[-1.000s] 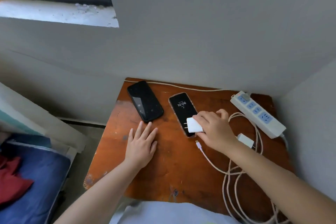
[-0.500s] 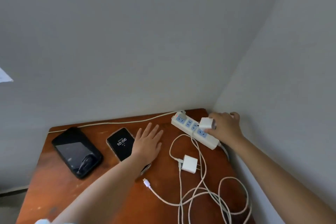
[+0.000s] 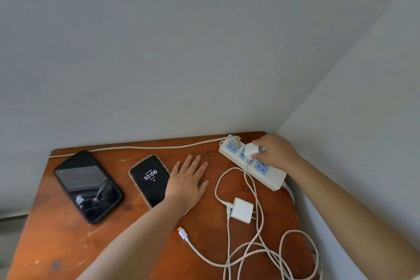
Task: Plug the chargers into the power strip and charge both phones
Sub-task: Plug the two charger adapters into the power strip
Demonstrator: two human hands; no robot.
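Observation:
A white power strip (image 3: 276, 177) with blue sockets lies at the table's back right corner. My right hand (image 3: 276, 151) pinches a white charger (image 3: 250, 150) against the strip's second socket. My left hand (image 3: 187, 180) rests flat and open on the wooden table (image 3: 56, 241), partly covering the lit phone (image 3: 148, 178) that reads 10:06. A dark phone (image 3: 87, 185) lies further left. A second white charger (image 3: 242, 209) lies loose below the strip. A free cable plug (image 3: 183, 233) lies near my left forearm.
White cables (image 3: 261, 254) tangle over the table's front right area. The strip's own cord (image 3: 136, 147) runs along the back edge. Grey walls close off the back and the right side.
My right hand has carried the charger from above the lit phone to the power strip and now presses it at a socket. My left hand slid right, beside the lit phone.

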